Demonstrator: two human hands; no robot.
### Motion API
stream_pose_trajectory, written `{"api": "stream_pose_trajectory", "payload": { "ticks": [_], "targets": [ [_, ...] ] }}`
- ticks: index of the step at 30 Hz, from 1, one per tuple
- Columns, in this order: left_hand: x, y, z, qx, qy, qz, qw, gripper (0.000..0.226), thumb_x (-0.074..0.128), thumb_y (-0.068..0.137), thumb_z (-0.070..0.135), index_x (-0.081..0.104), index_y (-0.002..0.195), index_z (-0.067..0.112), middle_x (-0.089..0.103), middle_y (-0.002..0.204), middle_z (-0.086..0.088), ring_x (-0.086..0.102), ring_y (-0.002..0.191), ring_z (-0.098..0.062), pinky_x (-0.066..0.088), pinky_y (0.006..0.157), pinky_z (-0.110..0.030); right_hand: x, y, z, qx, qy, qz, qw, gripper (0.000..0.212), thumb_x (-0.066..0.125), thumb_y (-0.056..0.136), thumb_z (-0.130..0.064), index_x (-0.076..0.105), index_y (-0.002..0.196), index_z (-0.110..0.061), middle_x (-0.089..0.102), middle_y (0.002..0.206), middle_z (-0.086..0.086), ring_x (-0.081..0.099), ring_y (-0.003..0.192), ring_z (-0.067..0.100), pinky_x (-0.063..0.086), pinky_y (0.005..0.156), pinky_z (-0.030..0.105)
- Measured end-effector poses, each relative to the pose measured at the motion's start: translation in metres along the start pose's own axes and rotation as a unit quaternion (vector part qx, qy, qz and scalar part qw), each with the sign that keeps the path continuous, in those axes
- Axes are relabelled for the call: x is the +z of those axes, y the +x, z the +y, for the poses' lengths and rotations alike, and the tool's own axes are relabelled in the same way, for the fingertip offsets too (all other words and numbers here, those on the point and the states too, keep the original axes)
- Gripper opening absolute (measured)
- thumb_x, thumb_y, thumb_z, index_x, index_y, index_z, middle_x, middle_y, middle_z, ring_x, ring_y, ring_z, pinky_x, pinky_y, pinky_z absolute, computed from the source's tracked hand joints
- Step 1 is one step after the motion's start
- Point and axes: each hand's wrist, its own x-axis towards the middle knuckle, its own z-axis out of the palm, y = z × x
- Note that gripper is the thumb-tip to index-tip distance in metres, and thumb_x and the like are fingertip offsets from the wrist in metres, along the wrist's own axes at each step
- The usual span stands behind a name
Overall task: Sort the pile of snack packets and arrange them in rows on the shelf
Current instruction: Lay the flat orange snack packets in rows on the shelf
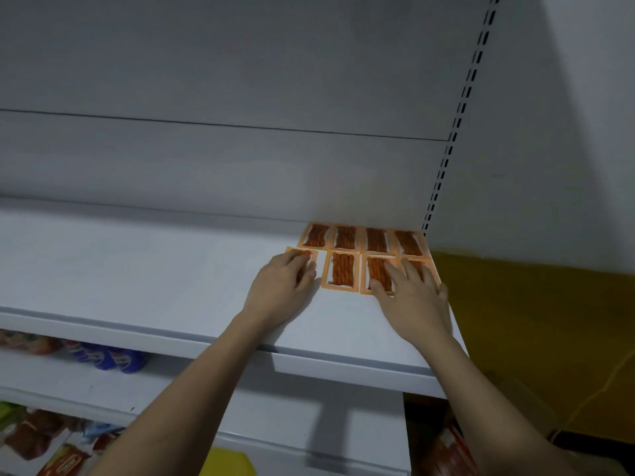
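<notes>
Packets (342,269): two rows at shelf (137,269) back-right corner.
Hands: our left hand (280,290) and right hand (410,297) lie flat, fingers straight, each pressing a front-row packet.
Risk: we judge a sideways push could skew or overlap the row.

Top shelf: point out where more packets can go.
Bare shelf lies left of the left hand, from back wall to front lip. The right corner is crowded: orange packets in two rows, with the right hand on them.
</notes>
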Motion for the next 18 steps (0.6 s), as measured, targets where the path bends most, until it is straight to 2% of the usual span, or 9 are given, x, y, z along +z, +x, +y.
{"api": "stream_pose_trajectory", "payload": {
  "ticks": [3,7,10,14,18],
  "targets": [
    [-0.001,0.0,0.003,0.006,-0.018,-0.009,1.0,0.041,0.038,0.105,0.047,0.062,0.128,0.023,0.054,0.134,0.008,0.053,0.116,-0.013,0.046,0.087,-0.03,-0.001,0.001,-0.001,-0.005,-0.002,-0.016,1.0,0.062,0.019,0.099,-0.063,0.024,0.155,-0.035,0.018,0.165,-0.004,0.005,0.153,0.028,0.008,0.12,0.06],
    [-0.004,0.002,0.006,0.033,-0.019,-0.036,0.999,0.04,0.039,0.105,0.049,0.062,0.131,0.03,0.055,0.134,0.01,0.05,0.121,-0.011,0.046,0.091,-0.032,-0.001,0.001,-0.001,-0.012,-0.006,-0.023,1.0,0.061,0.02,0.1,-0.059,0.02,0.156,-0.034,0.017,0.165,-0.003,0.004,0.153,0.029,0.006,0.119,0.061],
    [-0.005,0.005,0.009,0.05,0.001,-0.051,0.997,0.037,0.044,0.103,0.048,0.064,0.13,0.034,0.053,0.136,0.01,0.046,0.124,-0.009,0.041,0.09,-0.028,-0.001,0.001,-0.001,-0.016,-0.001,-0.023,1.0,0.061,0.021,0.1,-0.058,0.021,0.156,-0.032,0.018,0.164,-0.003,0.004,0.152,0.03,0.006,0.119,0.061],
    [-0.005,0.007,0.012,0.05,0.005,-0.047,0.998,0.035,0.049,0.102,0.046,0.068,0.127,0.03,0.053,0.138,0.009,0.045,0.127,-0.009,0.035,0.09,-0.024,-0.001,0.001,0.0,-0.019,0.003,-0.018,1.0,0.061,0.021,0.1,-0.057,0.022,0.155,-0.031,0.019,0.164,-0.001,0.005,0.152,0.031,0.007,0.118,0.06],
    [-0.004,0.007,0.011,0.054,-0.004,-0.039,0.998,0.032,0.051,0.102,0.04,0.069,0.124,0.027,0.057,0.133,0.008,0.049,0.12,-0.011,0.04,0.091,-0.027,-0.001,0.0,0.0,-0.024,0.008,-0.012,1.0,0.06,0.022,0.1,-0.057,0.024,0.154,-0.03,0.022,0.163,-0.001,0.007,0.152,0.032,0.008,0.118,0.061]
  ]
}}
